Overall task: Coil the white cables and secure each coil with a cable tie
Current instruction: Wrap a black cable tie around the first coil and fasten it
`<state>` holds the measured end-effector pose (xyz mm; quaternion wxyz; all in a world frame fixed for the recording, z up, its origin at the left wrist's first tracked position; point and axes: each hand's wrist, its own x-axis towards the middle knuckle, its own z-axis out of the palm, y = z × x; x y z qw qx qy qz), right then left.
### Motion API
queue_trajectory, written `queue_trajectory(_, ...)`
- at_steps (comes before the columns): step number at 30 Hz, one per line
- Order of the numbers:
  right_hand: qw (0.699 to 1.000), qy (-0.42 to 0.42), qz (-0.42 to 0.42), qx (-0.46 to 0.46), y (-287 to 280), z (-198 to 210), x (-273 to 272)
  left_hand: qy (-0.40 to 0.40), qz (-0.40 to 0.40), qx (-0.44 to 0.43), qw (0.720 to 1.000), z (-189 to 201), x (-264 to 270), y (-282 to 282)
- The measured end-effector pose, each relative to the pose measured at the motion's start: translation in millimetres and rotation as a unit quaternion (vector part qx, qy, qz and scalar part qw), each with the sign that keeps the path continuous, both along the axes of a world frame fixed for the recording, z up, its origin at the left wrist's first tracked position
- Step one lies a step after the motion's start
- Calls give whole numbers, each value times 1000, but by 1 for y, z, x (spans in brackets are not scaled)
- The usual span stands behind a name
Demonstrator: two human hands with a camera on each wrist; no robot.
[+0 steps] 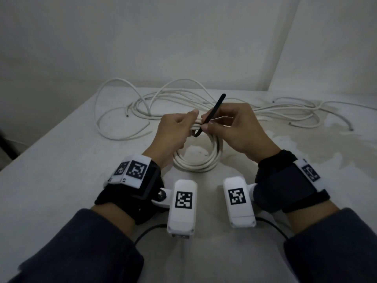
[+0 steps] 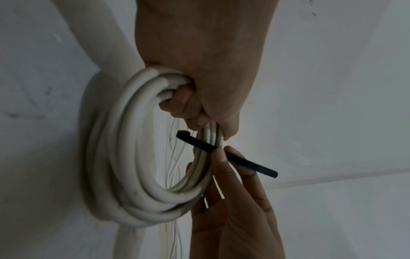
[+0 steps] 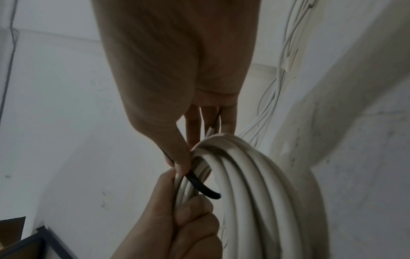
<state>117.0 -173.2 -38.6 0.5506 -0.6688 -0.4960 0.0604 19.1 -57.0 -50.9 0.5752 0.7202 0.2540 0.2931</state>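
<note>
Gripping the coil [image 1: 204, 160] at its top over the table [image 1: 61, 170] with the left hand [image 1: 173, 133]; pinching the black tie [image 1: 213, 111] against the coil with the right hand [image 1: 238, 129]; loose cables [image 1: 163, 101] behind.

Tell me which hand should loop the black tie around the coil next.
Right. The right hand already pinches the black cable tie against the coil, its lower end poking past the strands. The left hand grips the coil and is probably best left steadying it.

Bare utility room: stained white table [image 1: 61, 170]
</note>
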Motion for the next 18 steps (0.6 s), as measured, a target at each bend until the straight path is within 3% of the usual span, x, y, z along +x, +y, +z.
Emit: queue_trajectory(18,999,-6,16,36,1,-5,3,57,-2,-43,997,6,-1,-1)
